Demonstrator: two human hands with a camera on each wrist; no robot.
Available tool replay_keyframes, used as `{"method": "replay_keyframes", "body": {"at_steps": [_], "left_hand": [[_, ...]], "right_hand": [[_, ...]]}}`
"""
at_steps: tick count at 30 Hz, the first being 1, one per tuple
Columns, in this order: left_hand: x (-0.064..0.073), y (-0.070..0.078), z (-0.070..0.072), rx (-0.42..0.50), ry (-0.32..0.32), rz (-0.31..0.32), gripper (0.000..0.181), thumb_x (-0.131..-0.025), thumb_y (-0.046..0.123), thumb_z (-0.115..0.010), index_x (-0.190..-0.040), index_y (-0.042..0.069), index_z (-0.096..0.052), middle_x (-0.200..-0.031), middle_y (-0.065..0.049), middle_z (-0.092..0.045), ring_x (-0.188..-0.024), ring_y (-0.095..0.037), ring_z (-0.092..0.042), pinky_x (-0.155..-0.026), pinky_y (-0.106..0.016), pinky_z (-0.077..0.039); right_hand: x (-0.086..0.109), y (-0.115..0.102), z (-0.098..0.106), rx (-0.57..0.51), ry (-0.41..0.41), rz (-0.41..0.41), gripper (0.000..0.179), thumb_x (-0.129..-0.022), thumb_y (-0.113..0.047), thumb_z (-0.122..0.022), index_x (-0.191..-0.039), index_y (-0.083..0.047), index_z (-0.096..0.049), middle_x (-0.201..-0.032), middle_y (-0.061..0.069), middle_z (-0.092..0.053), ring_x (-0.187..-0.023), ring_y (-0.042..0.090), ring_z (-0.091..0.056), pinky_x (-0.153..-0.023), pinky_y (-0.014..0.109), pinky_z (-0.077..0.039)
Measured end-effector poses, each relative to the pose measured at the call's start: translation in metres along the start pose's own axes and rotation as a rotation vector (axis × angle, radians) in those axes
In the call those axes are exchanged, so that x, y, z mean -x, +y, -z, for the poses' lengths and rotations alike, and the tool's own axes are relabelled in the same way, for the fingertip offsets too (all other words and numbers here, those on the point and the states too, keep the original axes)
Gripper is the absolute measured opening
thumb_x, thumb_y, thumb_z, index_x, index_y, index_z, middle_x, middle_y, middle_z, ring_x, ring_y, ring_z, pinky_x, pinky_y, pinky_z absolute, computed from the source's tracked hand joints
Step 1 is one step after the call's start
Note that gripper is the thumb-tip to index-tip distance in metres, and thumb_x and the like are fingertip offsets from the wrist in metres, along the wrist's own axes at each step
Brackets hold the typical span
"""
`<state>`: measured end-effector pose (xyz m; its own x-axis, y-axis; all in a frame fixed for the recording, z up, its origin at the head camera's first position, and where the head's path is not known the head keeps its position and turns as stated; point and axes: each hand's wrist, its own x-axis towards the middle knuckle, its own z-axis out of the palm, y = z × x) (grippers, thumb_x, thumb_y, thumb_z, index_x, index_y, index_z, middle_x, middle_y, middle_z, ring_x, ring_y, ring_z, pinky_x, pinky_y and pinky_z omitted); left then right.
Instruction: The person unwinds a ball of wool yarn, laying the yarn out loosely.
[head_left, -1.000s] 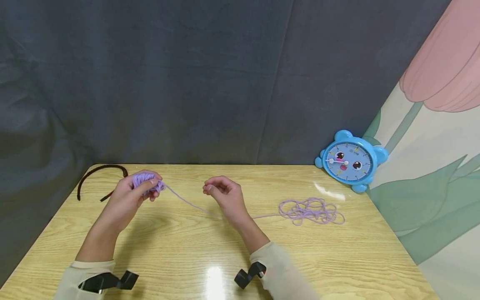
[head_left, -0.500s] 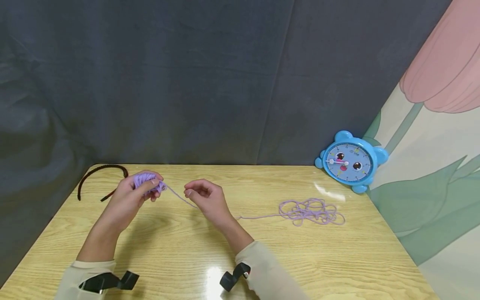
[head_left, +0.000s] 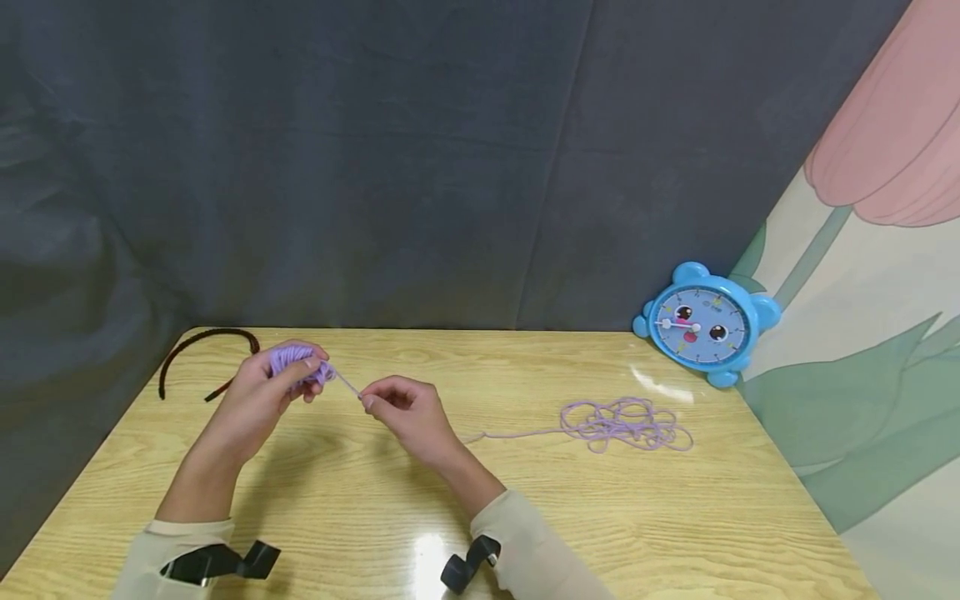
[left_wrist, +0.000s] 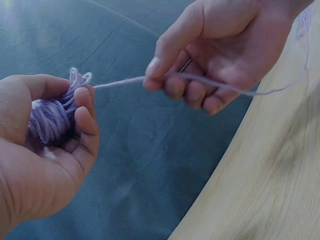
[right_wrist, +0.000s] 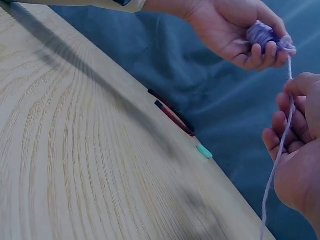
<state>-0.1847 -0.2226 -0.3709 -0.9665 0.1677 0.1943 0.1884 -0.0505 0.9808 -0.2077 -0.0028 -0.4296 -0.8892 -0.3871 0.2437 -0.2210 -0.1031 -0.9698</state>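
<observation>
A small wound bundle of lilac yarn (left_wrist: 50,120) lies in my left hand (head_left: 251,400), its fingers and thumb curled around it with small loops poking out at the tip. From that end a single strand (left_wrist: 120,82) runs taut to my right hand (head_left: 412,417), which pinches it between thumb and forefinger. Beyond the pinch the strand trails loosely across the right palm, as the right wrist view shows. It leads over the table to a loose tangle of the same yarn (head_left: 626,423) on the right.
A dark headband (head_left: 206,333) lies at the table's (head_left: 360,508) back left, behind my left hand. A blue bear-shaped clock (head_left: 701,325) stands at the back right. In the right wrist view, a small mint-green object (right_wrist: 204,151) sits by the table edge. A dark curtain (head_left: 337,167) hangs behind.
My right hand has moved left toward the yarn bundle and now pinches the strand near it; a second ago it was farther right. The left hand has stayed nearly still.
</observation>
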Motion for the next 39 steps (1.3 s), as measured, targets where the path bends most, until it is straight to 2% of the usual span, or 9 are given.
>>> {"method": "replay_keyframes", "body": {"at_steps": [4, 7, 16, 24, 35, 39], "left_hand": [[-0.001, 0.001, 0.000, -0.012, 0.002, 0.004, 0.012, -0.106, 0.016, -0.059, -0.107, 0.008, -0.067, -0.092, 0.005, -0.068, -0.078, -0.007, -0.062, -0.072, -0.020, -0.055], [-0.001, 0.001, -0.001, -0.018, 0.002, 0.001, 0.012, -0.106, 0.016, -0.059, -0.106, 0.006, -0.066, -0.089, 0.005, -0.068, -0.077, -0.007, -0.061, -0.071, -0.021, -0.055], [0.001, -0.001, 0.001, 0.007, -0.018, -0.040, 0.011, -0.107, 0.011, -0.056, -0.106, 0.005, -0.065, -0.088, 0.004, -0.066, -0.077, -0.011, -0.060, -0.069, -0.024, -0.052], [0.001, -0.001, 0.002, -0.003, -0.042, -0.033, 0.011, -0.107, 0.012, -0.057, -0.104, 0.004, -0.065, -0.090, 0.003, -0.066, -0.080, -0.011, -0.059, -0.071, -0.024, -0.052], [0.002, -0.002, 0.007, -0.022, -0.001, -0.006, 0.010, -0.106, 0.015, -0.059, -0.107, 0.009, -0.067, -0.093, 0.005, -0.069, -0.079, -0.009, -0.062, -0.072, -0.021, -0.054], [0.000, -0.001, 0.006, -0.021, -0.005, -0.012, 0.010, -0.106, 0.014, -0.059, -0.107, 0.009, -0.066, -0.093, 0.005, -0.070, -0.079, -0.008, -0.062, -0.072, -0.021, -0.054]], "right_hand": [[0.004, -0.003, 0.009, -0.015, 0.014, -0.002, 0.018, -0.099, -0.008, -0.067, -0.106, 0.008, -0.070, -0.088, -0.004, -0.067, -0.080, 0.004, -0.060, -0.076, 0.022, -0.053], [0.006, -0.006, 0.018, -0.014, 0.040, 0.009, 0.018, -0.099, -0.007, -0.067, -0.106, 0.009, -0.069, -0.085, -0.009, -0.065, -0.078, 0.005, -0.059, -0.074, 0.020, -0.051], [0.014, -0.015, 0.048, -0.005, 0.105, 0.026, 0.020, -0.099, -0.008, -0.066, -0.105, 0.011, -0.068, -0.083, -0.009, -0.064, -0.077, 0.007, -0.058, -0.073, 0.019, -0.052], [0.025, -0.028, 0.070, -0.002, 0.161, 0.061, 0.020, -0.098, -0.008, -0.067, -0.104, 0.011, -0.067, -0.080, -0.008, -0.063, -0.075, 0.008, -0.058, -0.072, 0.020, -0.051], [0.045, -0.045, 0.101, 0.043, 0.193, 0.071, 0.021, -0.098, -0.007, -0.067, -0.103, 0.013, -0.065, -0.079, -0.009, -0.063, -0.075, 0.006, -0.057, -0.071, 0.020, -0.049], [0.052, -0.049, 0.115, 0.070, 0.212, 0.096, 0.015, -0.099, -0.007, -0.067, -0.101, 0.008, -0.067, -0.081, -0.008, -0.063, -0.076, 0.008, -0.057, -0.071, 0.021, -0.050]]}}
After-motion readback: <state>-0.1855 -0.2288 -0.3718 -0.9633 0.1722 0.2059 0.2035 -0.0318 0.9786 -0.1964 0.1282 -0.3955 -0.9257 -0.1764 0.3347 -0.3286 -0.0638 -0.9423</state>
